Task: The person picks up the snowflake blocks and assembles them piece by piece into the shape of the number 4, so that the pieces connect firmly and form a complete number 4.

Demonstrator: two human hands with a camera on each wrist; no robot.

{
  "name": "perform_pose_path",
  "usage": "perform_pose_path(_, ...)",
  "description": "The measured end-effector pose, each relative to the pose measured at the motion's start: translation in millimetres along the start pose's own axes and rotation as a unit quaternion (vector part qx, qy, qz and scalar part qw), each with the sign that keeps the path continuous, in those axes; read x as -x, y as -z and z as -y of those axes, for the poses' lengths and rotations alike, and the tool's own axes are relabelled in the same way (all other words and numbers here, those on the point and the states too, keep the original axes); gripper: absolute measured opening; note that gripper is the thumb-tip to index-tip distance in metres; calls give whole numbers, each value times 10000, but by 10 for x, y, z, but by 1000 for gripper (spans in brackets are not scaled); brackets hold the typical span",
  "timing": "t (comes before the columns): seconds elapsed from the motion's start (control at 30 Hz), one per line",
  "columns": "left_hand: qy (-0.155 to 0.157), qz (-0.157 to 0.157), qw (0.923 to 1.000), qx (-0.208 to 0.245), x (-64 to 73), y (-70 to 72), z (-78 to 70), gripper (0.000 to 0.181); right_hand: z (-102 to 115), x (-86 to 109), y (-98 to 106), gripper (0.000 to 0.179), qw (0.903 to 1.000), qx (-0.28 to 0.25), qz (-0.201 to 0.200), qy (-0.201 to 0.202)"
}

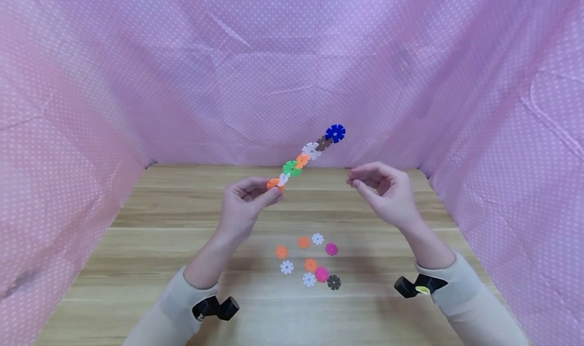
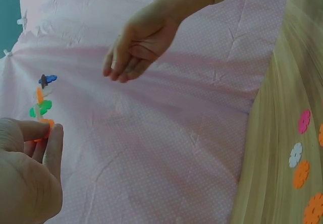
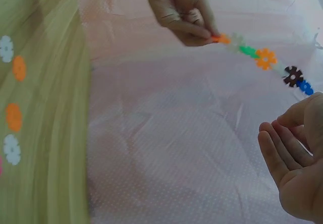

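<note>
My left hand (image 1: 242,206) pinches the orange disc (image 1: 274,184) at the lower end of a chain of notched plastic discs, held up above the table. From there the chain slants up and to the right: white, a green disc (image 1: 292,168), orange, a white disc (image 1: 311,150), brown, and a blue disc (image 1: 335,133) at the far tip. To the right of the chain, my right hand (image 1: 388,194) is raised with nothing in it, fingers loosely bent and thumb near the fingertips. The right wrist view shows this hand (image 3: 298,158) just below the blue end (image 3: 305,87).
Several loose discs lie on the wooden table (image 1: 159,234) between my forearms, among them an orange disc (image 1: 282,252), a white disc (image 1: 287,267), a pink disc (image 1: 331,249) and a dark brown disc (image 1: 334,282). A pink dotted cloth (image 1: 274,72) surrounds the table at the back and sides.
</note>
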State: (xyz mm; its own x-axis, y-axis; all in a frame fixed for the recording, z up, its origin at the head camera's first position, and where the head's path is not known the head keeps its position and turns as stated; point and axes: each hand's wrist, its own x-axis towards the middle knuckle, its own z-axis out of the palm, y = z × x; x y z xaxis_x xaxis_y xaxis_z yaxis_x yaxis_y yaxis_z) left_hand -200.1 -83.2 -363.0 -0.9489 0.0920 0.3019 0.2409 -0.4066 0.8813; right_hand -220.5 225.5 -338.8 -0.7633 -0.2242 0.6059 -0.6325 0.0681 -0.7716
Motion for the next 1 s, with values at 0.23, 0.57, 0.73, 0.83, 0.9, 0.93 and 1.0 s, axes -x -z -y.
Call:
perform_pose_path(0.23,-249,-62,9995,163,0,17,-26,45,-285,244,2,19,9934,1075,231,-333)
perform_pose_path(0.57,-329,-186,9990,244,2,27,-44,45,-671,629,2,21,9670,2172,1154,-659)
perform_pose_path(0.73,-373,-179,9988,279,4,25,-31,45,-781,750,-24,20,9562,2353,1526,-841)
perform_pose_path(0.83,-390,-158,9987,288,5,25,-29,45,-826,798,-43,16,9476,2539,1775,-776)
perform_pose_path(0.9,-421,-126,9986,296,5,28,-28,45,-852,821,-56,17,9412,2663,1949,-728)
perform_pose_path(0.93,-443,-104,9985,306,5,31,-28,45,-863,833,-64,17,9378,2714,2042,-712)
perform_pose_path(1.0,-500,-38,9982,319,6,34,-27,45,-883,859,-81,19,9294,2825,2241,-783)
